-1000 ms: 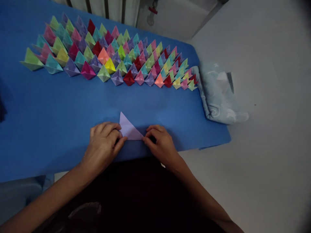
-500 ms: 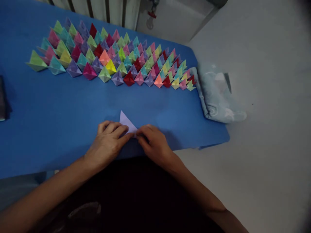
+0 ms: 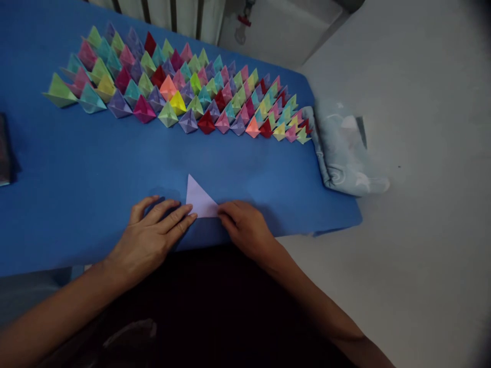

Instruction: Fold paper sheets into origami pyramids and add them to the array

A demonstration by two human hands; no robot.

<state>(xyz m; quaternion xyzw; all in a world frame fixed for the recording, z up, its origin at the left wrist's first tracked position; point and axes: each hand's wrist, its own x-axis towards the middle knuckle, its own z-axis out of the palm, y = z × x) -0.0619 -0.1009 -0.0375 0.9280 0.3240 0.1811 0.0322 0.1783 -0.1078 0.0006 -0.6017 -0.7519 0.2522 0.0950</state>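
A pale lilac sheet of paper (image 3: pixel 200 200), folded into a triangle, lies flat on the blue table (image 3: pixel 115 168) near its front edge. My left hand (image 3: pixel 153 227) has its fingers stretched out, with the fingertips resting on the paper's lower left corner. At the right corner, my right hand (image 3: pixel 243 225) pinches the paper between thumb and forefinger. The rest of that hand's fingers are curled under and partly hidden.
Several rows of colourful folded paper boats (image 3: pixel 187 121) stand along the back of the table. A folded grey-blue cloth (image 3: pixel 337 153) lies at the right end by the pale wall. A dark object (image 3: pixel 4 151) sits at the left edge.
My left hand has slid left along the paper's lower edge and its fingers have straightened, so more of the triangle shows. My right hand stays at the right corner.
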